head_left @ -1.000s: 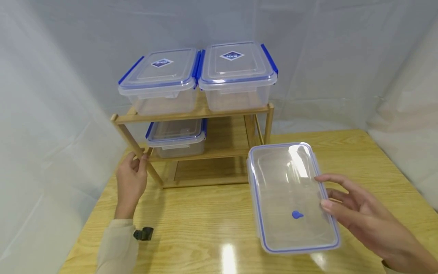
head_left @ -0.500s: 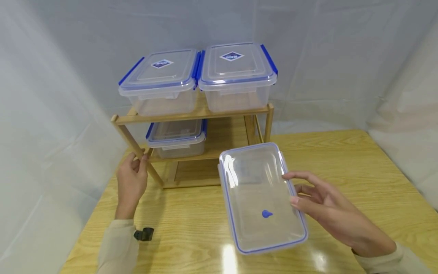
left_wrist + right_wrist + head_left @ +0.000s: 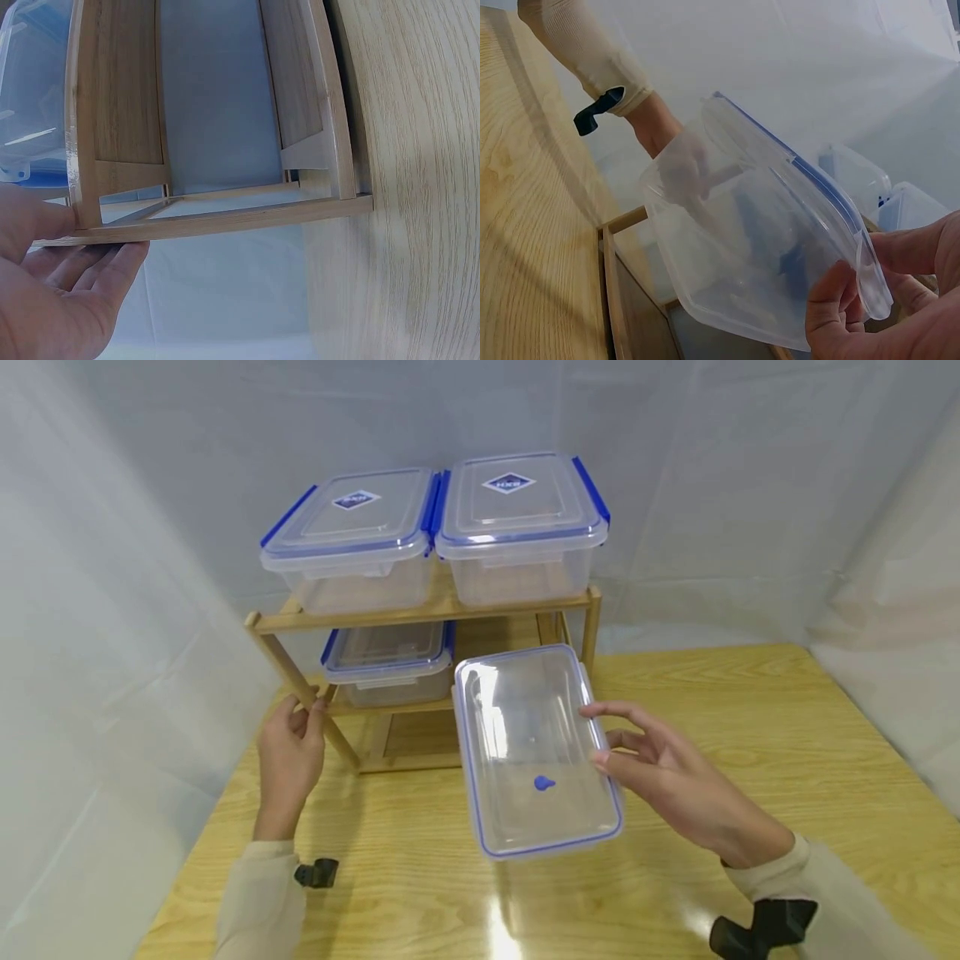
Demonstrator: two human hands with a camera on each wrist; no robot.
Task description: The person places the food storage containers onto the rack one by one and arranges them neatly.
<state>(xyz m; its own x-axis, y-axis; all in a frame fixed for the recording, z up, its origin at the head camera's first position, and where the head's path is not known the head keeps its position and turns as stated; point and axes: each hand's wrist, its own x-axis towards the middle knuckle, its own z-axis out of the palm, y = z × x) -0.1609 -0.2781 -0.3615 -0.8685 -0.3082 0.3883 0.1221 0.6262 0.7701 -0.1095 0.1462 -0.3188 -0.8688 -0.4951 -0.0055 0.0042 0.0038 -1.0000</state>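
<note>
Right hand (image 3: 675, 777): grasps the clear rectangular plastic container with the blue-rimmed lid (image 3: 532, 752) at its right long edge, thumb under the lip and fingers over it.
Container position: held in the air in front of the two-tier wooden rack (image 3: 427, 610), level with the open right half of the lower shelf (image 3: 498, 668), and tilted.
Left hand (image 3: 288, 760): fingers curled around the rack's front left slanted leg (image 3: 311, 693).
Risk, grip: a one-sided pinch on smooth plastic may let the container rotate or slip onto the light wooden table (image 3: 750, 710).
Risk, clearance: the far corner may strike the rack's right post (image 3: 590, 627) or the upper shelf edge if it enters skewed.
Risk, neighbour: the lidded clear container on the lower shelf (image 3: 386, 660) sits just beside the free bay and may be nudged.
Risk, rack: a knock could shake the two blue-clipped clear boxes on top (image 3: 435, 527).
Hidden: the lid's latch state cannot be determined; the container seems empty.
Cut off: the left wrist view shows only rack frame and fingertips (image 3: 112, 270).
</note>
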